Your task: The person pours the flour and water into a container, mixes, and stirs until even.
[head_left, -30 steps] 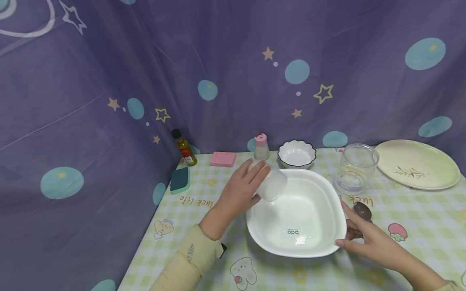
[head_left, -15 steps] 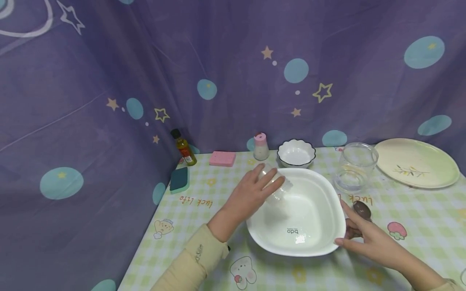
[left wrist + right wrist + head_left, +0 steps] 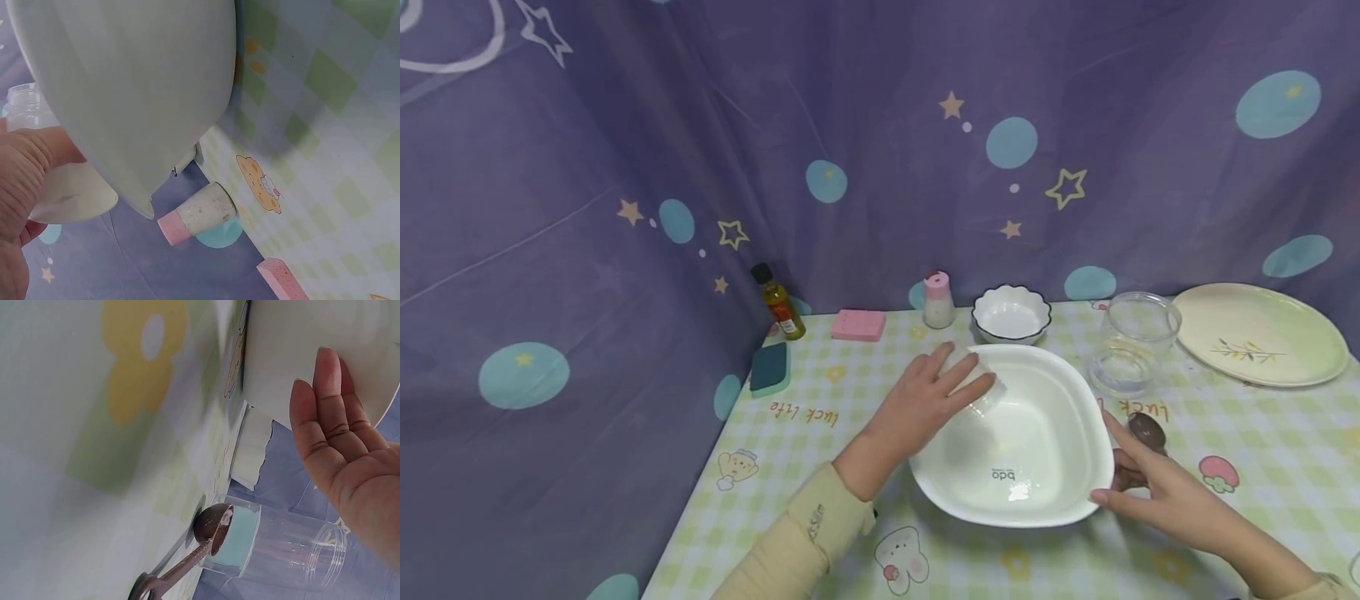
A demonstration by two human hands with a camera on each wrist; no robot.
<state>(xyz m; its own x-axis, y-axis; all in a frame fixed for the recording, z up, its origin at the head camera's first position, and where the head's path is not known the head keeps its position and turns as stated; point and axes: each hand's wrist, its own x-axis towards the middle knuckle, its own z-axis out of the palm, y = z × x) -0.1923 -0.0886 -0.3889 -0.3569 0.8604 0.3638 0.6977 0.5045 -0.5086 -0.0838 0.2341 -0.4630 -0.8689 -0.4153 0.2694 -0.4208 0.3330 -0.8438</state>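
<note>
My left hand (image 3: 917, 407) grips a clear plastic jar (image 3: 78, 197), tilted above the left side of a white basin (image 3: 1052, 446). Fingers cover much of the jar in the head view; its ridged neck shows in the left wrist view. Whether it holds anything, I cannot tell. At the basin's right side is my right hand (image 3: 1165, 496), thumb tip by the rim. Its fingers (image 3: 331, 403) lie fairly straight along the outer wall in the right wrist view. A brown scoop (image 3: 1147, 432) lies just behind that hand, which partly hides it.
Along the back stand an oil bottle (image 3: 781, 308), a pink sponge (image 3: 858, 326), a pink-topped shaker (image 3: 938, 302), a scalloped bowl (image 3: 1011, 315), a clear jar (image 3: 1131, 350) and an oval plate (image 3: 1262, 333). A green sponge (image 3: 771, 369) lies at left; a curtain (image 3: 880, 233) hangs behind.
My left hand has shifted right with the jar, further over the basin, most of it in the first half second. The right hand and basin have stayed in place.
</note>
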